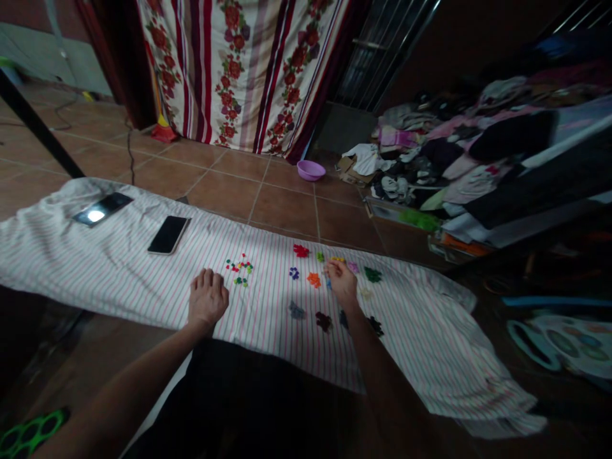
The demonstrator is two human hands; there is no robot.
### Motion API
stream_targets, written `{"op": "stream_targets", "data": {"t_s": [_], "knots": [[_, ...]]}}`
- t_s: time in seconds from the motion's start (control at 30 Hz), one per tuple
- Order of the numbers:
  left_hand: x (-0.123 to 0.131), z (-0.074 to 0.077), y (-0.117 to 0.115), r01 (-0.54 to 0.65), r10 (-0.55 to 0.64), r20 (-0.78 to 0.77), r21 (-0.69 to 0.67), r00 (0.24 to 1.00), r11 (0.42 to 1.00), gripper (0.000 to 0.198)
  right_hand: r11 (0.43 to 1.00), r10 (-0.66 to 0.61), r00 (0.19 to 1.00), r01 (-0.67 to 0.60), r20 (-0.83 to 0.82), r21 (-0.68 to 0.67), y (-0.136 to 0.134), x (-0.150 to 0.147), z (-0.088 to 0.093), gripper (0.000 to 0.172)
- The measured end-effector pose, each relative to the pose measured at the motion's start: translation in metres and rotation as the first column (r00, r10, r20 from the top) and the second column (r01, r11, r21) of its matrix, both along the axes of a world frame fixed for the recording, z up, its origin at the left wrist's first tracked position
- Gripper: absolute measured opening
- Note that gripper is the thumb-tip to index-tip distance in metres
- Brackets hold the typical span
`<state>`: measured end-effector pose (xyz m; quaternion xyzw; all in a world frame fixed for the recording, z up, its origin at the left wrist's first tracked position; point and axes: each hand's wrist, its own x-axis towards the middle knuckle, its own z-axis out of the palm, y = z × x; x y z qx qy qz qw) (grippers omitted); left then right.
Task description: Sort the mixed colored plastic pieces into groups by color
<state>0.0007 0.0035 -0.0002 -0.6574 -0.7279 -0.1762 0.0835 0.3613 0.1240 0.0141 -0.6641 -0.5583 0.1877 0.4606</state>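
My left hand (209,298) lies palm down on the striped cloth (268,331), its fingers resting on the fabric with nothing visible in them. Just right of it is a mixed scatter of tiny red, green, yellow and white pieces (240,266). My right hand (341,280) is over the sorted piles, thumb and fingers pinched together; anything between them is too small to make out. It partly covers yellow pieces (338,259) and blue pieces (328,284). Around it are piles of red (301,250), orange (313,280), purple (294,273) and dark green pieces (373,275).
Grey (297,310), brown (324,321) and black piles (375,326) lie nearer me. Two phones, one dark (168,234) and one reflecting light (102,209), rest at the left. Beyond are a purple basin (310,170), a floral curtain (239,76) and heaped clothes (449,140).
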Motion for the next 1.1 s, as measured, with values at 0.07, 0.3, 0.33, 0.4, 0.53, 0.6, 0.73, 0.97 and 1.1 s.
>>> {"op": "stream_targets", "data": {"t_s": [0.07,0.3,0.33,0.4,0.53,0.6,0.73,0.97,1.1], "knots": [[0.0,-0.002,0.0,-0.006,0.006,-0.012,0.005,1.0,1.0,0.025,0.994,0.11,0.992,-0.111,-0.066,-0.009,-0.001,-0.025,0.001,0.035],[-0.001,-0.008,0.001,-0.018,0.018,-0.03,0.008,0.999,1.0,0.027,0.924,0.381,0.924,-0.381,-0.041,0.006,-0.008,-0.107,-0.011,0.025],[-0.001,-0.008,0.001,-0.017,0.017,-0.026,0.005,1.0,1.0,0.027,0.911,0.411,0.911,-0.411,-0.017,0.0,-0.009,-0.117,-0.014,0.024],[-0.001,-0.007,0.001,-0.016,0.016,-0.018,0.004,1.0,1.0,0.027,0.888,0.461,0.887,-0.461,0.039,-0.015,-0.011,-0.135,-0.021,0.023],[-0.001,-0.007,0.001,-0.022,0.023,-0.017,0.016,1.0,1.0,0.027,0.842,0.538,0.833,-0.538,0.129,-0.038,-0.013,-0.167,-0.028,0.027],[-0.001,-0.007,0.001,-0.023,0.023,-0.018,0.018,1.0,1.0,0.028,0.821,0.568,0.804,-0.567,0.176,-0.063,-0.013,-0.18,-0.029,0.03],[-0.001,-0.007,0.001,-0.021,0.021,-0.016,0.02,1.0,1.0,0.028,0.823,0.568,0.778,-0.549,0.268,-0.149,-0.012,-0.196,-0.029,0.034],[-0.001,-0.005,0.001,-0.012,0.012,-0.032,0.022,0.999,1.0,0.027,0.841,0.541,0.784,-0.501,0.303,-0.206,-0.012,-0.201,-0.027,0.029],[-0.001,-0.005,0.001,-0.004,0.004,-0.027,0.026,1.0,1.0,0.026,0.855,0.518,0.798,-0.475,0.306,-0.208,-0.013,-0.202,-0.027,0.023]]}}
